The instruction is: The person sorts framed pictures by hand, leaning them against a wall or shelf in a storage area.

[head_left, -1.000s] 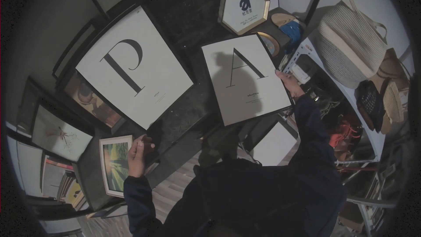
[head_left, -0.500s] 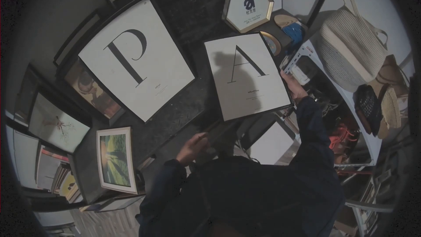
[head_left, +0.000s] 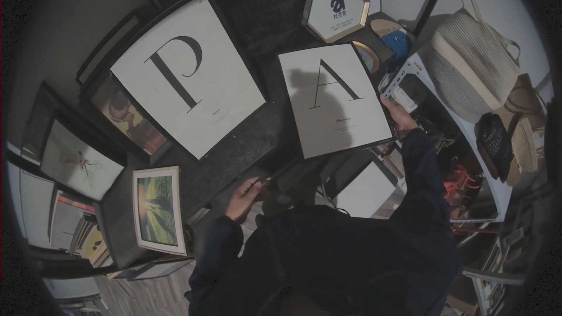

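A black-framed print with a large letter A point(head_left: 328, 134) stands tilted over the dark tabletop, a shadow falling across its white sheet. My right hand point(head_left: 399, 117) is closed on its right edge, the fingers partly hidden by the frame. Lower down, in front of my body, my left hand point(head_left: 243, 198) is raised with its fingers curled together; whatever may be in them is too small and dark to make out. To the left of the A print leans a larger framed print with a letter P point(head_left: 225, 93), which neither hand touches.
A small landscape picture point(head_left: 159, 210) stands at the table's near left. Behind the A print sits a hexagonal framed sign point(head_left: 336, 14). On the right, a woven bag point(head_left: 468, 55) and hats point(head_left: 523, 143) lie by a white-edged shelf point(head_left: 489, 184). More frames point(head_left: 82, 161) lean at far left.
My left hand has shifted slightly left and down, its fingers still curled. The view has moved a little; my right hand stays on the A print's edge.
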